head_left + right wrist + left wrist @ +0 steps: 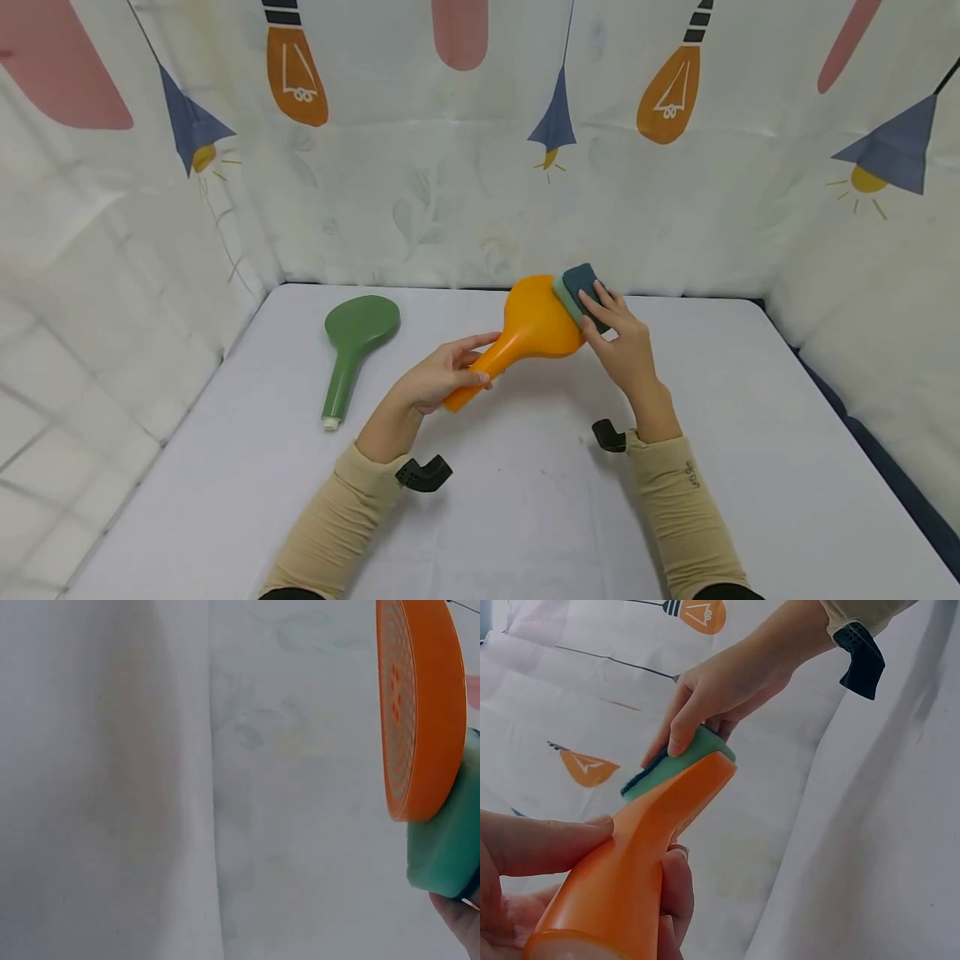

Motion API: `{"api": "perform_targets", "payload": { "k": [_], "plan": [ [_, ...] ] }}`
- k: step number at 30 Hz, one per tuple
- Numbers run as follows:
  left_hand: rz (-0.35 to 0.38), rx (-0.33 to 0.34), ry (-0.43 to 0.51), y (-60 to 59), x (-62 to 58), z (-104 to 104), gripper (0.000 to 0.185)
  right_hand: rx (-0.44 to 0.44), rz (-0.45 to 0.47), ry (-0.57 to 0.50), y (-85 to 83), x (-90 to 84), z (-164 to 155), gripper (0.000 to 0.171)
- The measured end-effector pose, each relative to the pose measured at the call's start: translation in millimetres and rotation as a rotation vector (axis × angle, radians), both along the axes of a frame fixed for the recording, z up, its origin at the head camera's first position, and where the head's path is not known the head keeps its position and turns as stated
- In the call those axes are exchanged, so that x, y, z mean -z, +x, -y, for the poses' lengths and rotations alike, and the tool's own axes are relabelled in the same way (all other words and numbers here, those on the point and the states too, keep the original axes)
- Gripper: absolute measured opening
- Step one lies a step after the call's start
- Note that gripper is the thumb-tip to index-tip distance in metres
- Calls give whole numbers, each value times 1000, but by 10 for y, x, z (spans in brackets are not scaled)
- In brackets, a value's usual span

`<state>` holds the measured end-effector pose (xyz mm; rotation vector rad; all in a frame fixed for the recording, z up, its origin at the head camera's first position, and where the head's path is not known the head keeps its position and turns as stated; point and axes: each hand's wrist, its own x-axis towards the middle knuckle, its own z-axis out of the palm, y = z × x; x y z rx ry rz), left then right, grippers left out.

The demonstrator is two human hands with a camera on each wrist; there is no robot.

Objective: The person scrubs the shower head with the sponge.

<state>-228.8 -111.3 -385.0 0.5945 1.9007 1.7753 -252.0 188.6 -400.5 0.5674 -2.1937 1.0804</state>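
Observation:
An orange shower head is held above the table, tilted with its head up and to the right. My left hand grips its handle, thumb on one side and fingers round the other, as the left wrist view shows. My right hand pinches a sponge with a light green side and a dark scouring side. In the head view the sponge's green side touches the back right of the orange head. The right wrist view catches the shower head's perforated face and the sponge against its back.
A green shower head lies at the left on the white-covered table, its pale threaded end toward me. Printed white curtains hang behind and at both sides. Dark wrist mounts stick out from both sleeves.

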Motion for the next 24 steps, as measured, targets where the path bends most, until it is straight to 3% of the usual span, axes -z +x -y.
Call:
{"api": "perform_targets", "payload": {
  "k": [5,11,14,19,24],
  "plan": [
    [-7,-3,-7,13,-12,-1,63,-11,-46,57,33,-20,114,39],
    [-24,3,-60,17,12,-27,65,-130,-200,233,139,-45,431,41],
    [-38,28,-81,15,28,-42,66,-175,-231,279,209,-72,534,41],
    [-64,68,-88,28,26,-67,66,-194,-185,310,272,-138,533,40],
    [-63,67,-110,49,11,-80,65,-118,-49,228,184,-142,322,39]
  ]
}}
